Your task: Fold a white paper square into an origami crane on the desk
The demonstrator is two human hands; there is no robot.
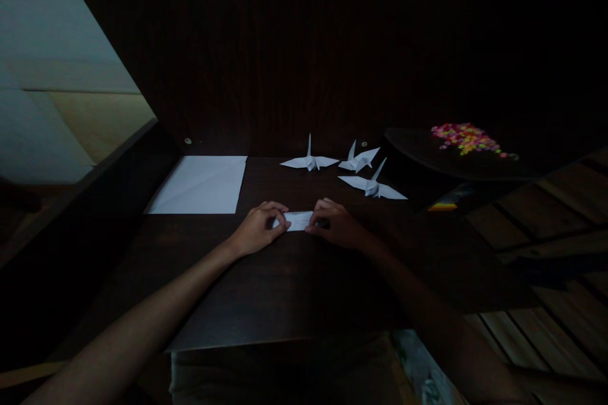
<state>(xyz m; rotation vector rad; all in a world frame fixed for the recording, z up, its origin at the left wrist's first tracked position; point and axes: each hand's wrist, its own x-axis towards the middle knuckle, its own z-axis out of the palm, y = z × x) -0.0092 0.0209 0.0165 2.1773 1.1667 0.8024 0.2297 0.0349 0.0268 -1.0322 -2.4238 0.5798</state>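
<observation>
A small folded piece of white paper [299,221] lies low over the dark table, between my two hands. My left hand [260,226] pinches its left end with thumb and fingers. At the opposite end my right hand [336,223] grips it in the same way, its fingers curled. Behind the hands stand three white paper cranes: one crane [310,162] at the back middle, a second crane [357,161] to its right, and a third crane [372,187] nearer to me. White paper sheets [204,185] lie flat to the left, apart from my left hand.
A dark upright panel [285,57] closes off the back of the table [266,291]. On the right, a dark curved shelf [413,142] bears a heap of small colourful pieces [468,138]. A low dark side board [85,196] runs along the left. The light is dim.
</observation>
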